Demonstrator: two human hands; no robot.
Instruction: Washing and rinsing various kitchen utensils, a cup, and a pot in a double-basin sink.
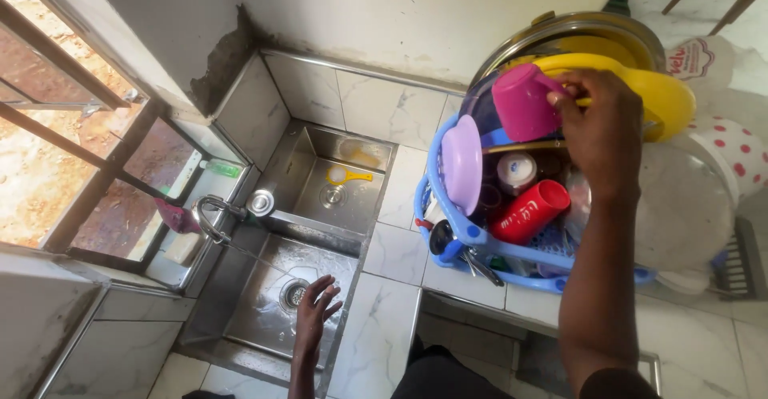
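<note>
While the right hand (pixel 602 123) pinches the handle of the pink cup (pixel 522 101), the cup sits mouth-sideways at the top back of the blue dish rack (pixel 512 249), against the yellow jug (pixel 640 87). Fingers are curled shut on the handle, thumb side hidden. The left hand (pixel 314 311) is spread open and holds nothing; it hangs over the near basin of the steel sink (pixel 264 319), by the drain and under the thin stream from the tap (pixel 212 215).

The cup looks like thin plastic: likely light, stiff, not fragile, probably slick if wet. The handle is the obvious grip; the rim works too.

Also in the rack: lilac lid (pixel 462 163) at the left edge, red cup (pixel 530 211) lying in the middle, steel lid (pixel 576 35) at the back. A yellow scoop (pixel 346 177) lies in the far basin.
</note>
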